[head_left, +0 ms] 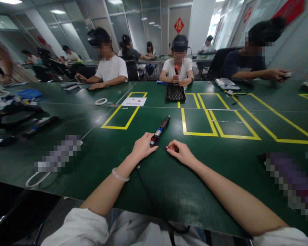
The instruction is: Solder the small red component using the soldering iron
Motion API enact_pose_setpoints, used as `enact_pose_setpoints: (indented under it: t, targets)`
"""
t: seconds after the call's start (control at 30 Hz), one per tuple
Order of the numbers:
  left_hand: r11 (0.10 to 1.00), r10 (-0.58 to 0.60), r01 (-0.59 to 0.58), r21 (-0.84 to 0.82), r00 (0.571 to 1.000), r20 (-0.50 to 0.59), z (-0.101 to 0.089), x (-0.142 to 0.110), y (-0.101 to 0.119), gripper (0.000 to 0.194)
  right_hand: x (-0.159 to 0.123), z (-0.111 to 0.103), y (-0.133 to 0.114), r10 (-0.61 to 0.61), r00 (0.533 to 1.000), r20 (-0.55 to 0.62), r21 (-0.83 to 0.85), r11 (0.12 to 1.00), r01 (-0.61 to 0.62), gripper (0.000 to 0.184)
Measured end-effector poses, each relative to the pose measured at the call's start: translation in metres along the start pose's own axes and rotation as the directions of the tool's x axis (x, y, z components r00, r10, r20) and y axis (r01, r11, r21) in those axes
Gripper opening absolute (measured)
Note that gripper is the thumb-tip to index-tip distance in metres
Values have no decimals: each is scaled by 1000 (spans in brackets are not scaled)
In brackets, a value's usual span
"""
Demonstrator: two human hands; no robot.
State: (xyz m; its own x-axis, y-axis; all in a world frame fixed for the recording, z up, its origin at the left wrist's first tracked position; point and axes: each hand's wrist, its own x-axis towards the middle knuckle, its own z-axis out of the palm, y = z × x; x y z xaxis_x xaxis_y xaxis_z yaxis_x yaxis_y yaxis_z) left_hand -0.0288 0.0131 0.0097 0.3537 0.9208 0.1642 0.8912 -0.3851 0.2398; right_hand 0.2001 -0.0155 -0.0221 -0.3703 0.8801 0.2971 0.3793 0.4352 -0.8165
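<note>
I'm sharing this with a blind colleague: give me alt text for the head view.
A person's left hand holds a dark, blue-banded cylindrical tool while the right hand pinches a small red piece, at a green table marked with yellow outlines. People sit across the table.

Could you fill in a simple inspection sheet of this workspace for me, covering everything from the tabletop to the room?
Surface: green table marked with yellow outlines.
Things in hand: dark tool with a blue band; small red piece, partly hidden by fingers.
Clutter: paper sheet across one outline, white ring, blue tray at far left.
Hands: left hand grips the tool's near end; right hand pinches the red piece. Grippers: nothing seen.
Cables: black cable runs from near the left wrist toward the table's near edge.
Surroundings: person opposite at a black tray; others seated around.
</note>
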Motion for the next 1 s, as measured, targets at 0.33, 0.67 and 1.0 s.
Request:
enact_pose_setpoints:
  t: [0.33, 0.67, 1.0]
  targets:
    - [975, 209, -202, -93, 975, 72, 2, -10, 38, 54, 1, 1, 0, -31, 1000, 0, -260, 965, 30, 12]
    - [974, 226, -223, -49, 973, 53, 7, -12, 41, 60, 1, 3, 0, -82, 996, 32, -223, 971, 88, 7]
    - [985, 153, -155, 75, 988, 23, 7, -4, 50, 52, -2, 1, -1, -76, 997, 9, -167, 983, 76, 12]
